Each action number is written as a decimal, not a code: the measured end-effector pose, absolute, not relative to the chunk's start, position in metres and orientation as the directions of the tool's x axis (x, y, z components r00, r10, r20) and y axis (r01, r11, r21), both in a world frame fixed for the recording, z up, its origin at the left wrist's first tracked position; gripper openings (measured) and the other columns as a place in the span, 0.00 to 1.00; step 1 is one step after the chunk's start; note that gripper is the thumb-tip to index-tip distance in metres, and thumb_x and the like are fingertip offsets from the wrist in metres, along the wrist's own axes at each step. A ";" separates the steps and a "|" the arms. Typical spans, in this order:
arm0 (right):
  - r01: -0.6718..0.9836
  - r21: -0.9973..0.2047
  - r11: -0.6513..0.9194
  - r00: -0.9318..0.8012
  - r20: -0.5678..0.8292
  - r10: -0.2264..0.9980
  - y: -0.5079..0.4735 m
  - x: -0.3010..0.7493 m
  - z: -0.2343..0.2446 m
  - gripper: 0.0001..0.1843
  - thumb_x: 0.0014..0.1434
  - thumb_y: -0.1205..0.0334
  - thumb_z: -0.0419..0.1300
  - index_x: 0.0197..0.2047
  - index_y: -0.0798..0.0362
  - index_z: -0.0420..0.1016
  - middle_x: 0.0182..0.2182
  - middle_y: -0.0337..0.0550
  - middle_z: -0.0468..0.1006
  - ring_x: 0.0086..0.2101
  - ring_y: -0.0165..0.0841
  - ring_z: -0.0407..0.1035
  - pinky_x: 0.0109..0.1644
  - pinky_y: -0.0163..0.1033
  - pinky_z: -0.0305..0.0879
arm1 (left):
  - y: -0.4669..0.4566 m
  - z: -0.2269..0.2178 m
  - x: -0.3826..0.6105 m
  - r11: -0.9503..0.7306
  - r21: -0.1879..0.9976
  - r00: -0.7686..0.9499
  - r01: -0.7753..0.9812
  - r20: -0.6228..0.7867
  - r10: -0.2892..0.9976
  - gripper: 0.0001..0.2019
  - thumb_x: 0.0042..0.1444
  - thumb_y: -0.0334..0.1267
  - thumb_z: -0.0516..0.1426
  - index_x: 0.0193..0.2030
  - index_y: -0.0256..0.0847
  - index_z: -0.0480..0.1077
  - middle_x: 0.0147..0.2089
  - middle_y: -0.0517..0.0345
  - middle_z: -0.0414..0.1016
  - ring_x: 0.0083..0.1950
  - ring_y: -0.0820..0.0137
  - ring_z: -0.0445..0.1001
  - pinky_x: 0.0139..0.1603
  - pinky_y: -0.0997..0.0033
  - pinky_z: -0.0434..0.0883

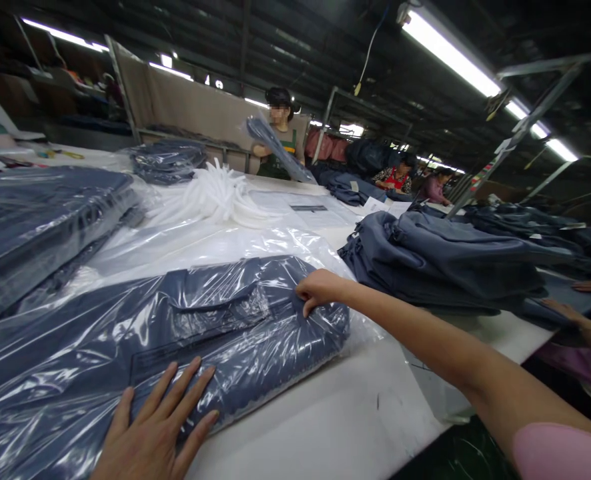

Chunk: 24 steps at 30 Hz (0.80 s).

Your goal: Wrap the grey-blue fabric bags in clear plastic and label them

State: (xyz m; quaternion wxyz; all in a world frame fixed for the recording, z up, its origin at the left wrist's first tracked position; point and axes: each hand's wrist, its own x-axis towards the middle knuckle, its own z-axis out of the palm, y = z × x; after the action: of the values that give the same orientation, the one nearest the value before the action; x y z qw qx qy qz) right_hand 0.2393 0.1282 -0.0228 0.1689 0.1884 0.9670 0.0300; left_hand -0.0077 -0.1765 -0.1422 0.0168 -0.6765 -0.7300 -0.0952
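A folded dark blue garment [150, 300] in a clear plastic bag [245, 393] lies on the white table in front of me. My left hand [158, 427] rests flat on the bag near its front edge, fingers spread. At the bag's right end, my right hand [320, 291] is closed, its fingers curled onto the plastic over the garment. Whether it grips only the film or cloth as well, I cannot tell. Behind the bag, loose clear plastic [295, 243] is spread on the table.
At left stands a stack of bagged garments [50, 213]. White foam-like strips [218, 193] lie beyond the bag. Loose dark blue garments [435, 253] are piled at right. Across the table a person [280, 143] holds a bagged garment. Another person's hands [570, 313] reach in from the right.
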 end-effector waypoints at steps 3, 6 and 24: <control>0.459 -0.007 0.889 -0.856 -0.273 0.440 0.141 0.245 -0.028 0.22 0.46 0.41 0.69 0.32 0.51 0.74 0.26 0.33 0.75 0.27 0.28 0.64 0.28 0.33 0.44 | -0.175 -0.135 -0.004 0.082 0.101 -0.093 0.991 0.112 0.989 0.30 0.59 0.57 0.47 0.67 0.56 0.54 0.71 0.62 0.54 0.72 0.50 0.49 0.68 0.33 0.45; 0.525 -0.055 0.849 -0.837 -0.214 0.504 0.149 0.249 -0.024 0.19 0.51 0.45 0.67 0.32 0.53 0.73 0.27 0.34 0.75 0.27 0.27 0.64 0.29 0.33 0.46 | -0.173 -0.125 -0.001 0.102 0.077 -0.107 0.992 0.056 0.993 0.30 0.60 0.57 0.46 0.68 0.56 0.52 0.71 0.64 0.51 0.73 0.52 0.46 0.68 0.34 0.44; 0.658 -0.065 0.751 -0.655 0.442 0.612 0.009 0.347 -0.036 0.22 0.62 0.70 0.52 0.58 0.49 0.70 0.57 0.47 0.73 0.58 0.39 0.64 0.66 0.51 0.49 | -0.172 -0.103 0.006 0.125 0.043 -0.124 0.991 -0.010 0.992 0.29 0.64 0.55 0.42 0.70 0.53 0.49 0.73 0.59 0.48 0.74 0.55 0.45 0.68 0.37 0.44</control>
State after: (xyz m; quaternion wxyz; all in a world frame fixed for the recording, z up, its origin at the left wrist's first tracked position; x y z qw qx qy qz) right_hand 0.3473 0.0092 -0.0357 -0.2242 0.3495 0.9083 0.0503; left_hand 0.0060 -0.1721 -0.1034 -0.0179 -0.6614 -0.7497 -0.0128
